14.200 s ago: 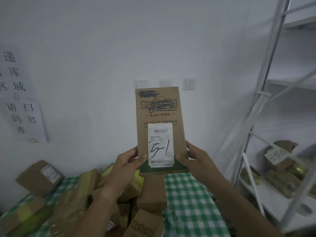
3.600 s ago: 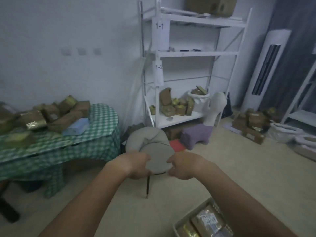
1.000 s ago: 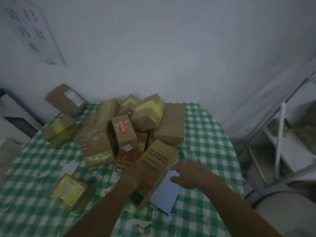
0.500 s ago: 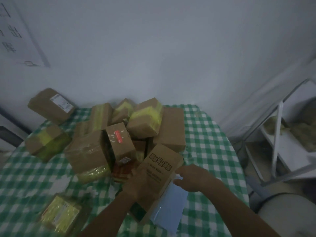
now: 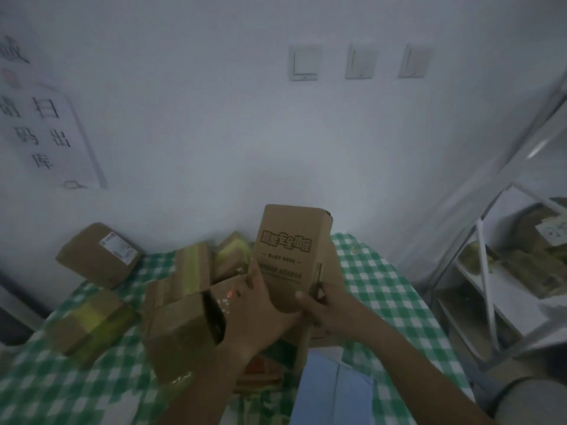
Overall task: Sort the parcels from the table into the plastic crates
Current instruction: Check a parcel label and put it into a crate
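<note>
Two hands are clamped on one brown cardboard box (image 5: 288, 256), held upright above the table w/ its lower end in the grip. The left hand (image 5: 257, 305) is wrapped round the lower left edge, thumb laid up the printed front; the right hand (image 5: 325, 305) is closed on the lower right corner, thumb on the front, fingers behind & not seen. The long axis is carried near vertical, tilted a little to the right at the top. The printed face is turned toward the camera, lettering reading upright, so the top end is pointed up at the wall. No shipping label is shown on this face; it's prob. on the back.

Handling, judged: stiff corrugated card, flat faces, crisp edges, prob. light for its size since it's borne by the bottom end only. Card isn't slippery, so a side pinch across the narrow width should be enough; the panels could be dented if squeezed mid-face, so edges & corners are the better hold.

Below the grip, a pale blue parcel (image 5: 331, 391) is lying flat on the green checked tablecloth (image 5: 383, 286). To the left a heap of taped cardboard parcels (image 5: 181, 332) is piled, some w/ yellow tape. No plastic crates are in view
</note>
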